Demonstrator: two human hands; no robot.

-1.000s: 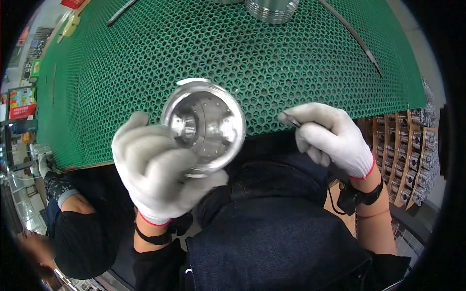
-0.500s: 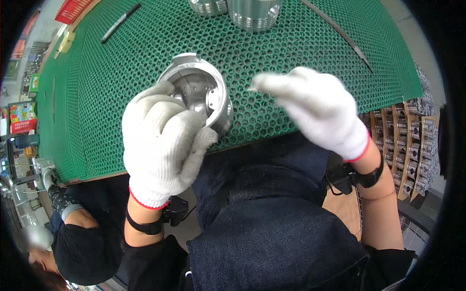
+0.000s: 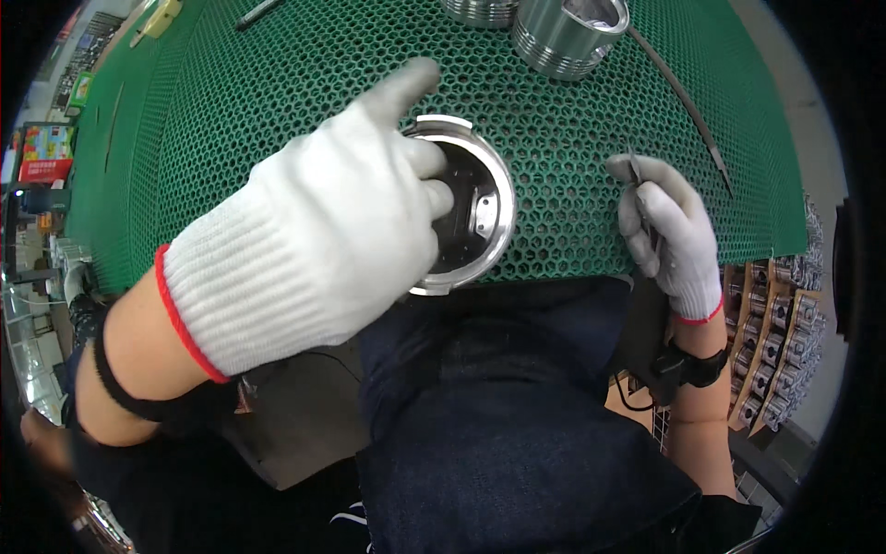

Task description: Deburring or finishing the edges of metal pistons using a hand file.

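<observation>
A metal piston [image 3: 503, 198] lies hollow side up near the front edge of the green mat, its inside dark with a pale boss showing on the right. My left hand [image 3: 314, 222], in a white knitted glove, covers its left side. Several fingers curl over the rim into the hollow, while the index finger stretches away, slightly blurred; the thumb is hidden. To the right, apart from the piston, my gloved right hand [image 3: 672, 222] closes around a slim dark metal tool [image 3: 634, 169]. The tool's tip shows between thumb and index finger; its exact kind is unclear.
Two more pistons [image 3: 568, 42] stand at the far side of the perforated green mat [image 3: 305, 83]. A long thin file-like strip [image 3: 688, 102] lies at the right, a marker [image 3: 257, 13] at the far left. Racks of pistons [image 3: 775, 332] stand at the lower right.
My left hand has shifted right and turned over the piston, its index finger now stretched out. The piston sits further right, facing up. My right hand has drawn back rightward, showing the slim tool.
</observation>
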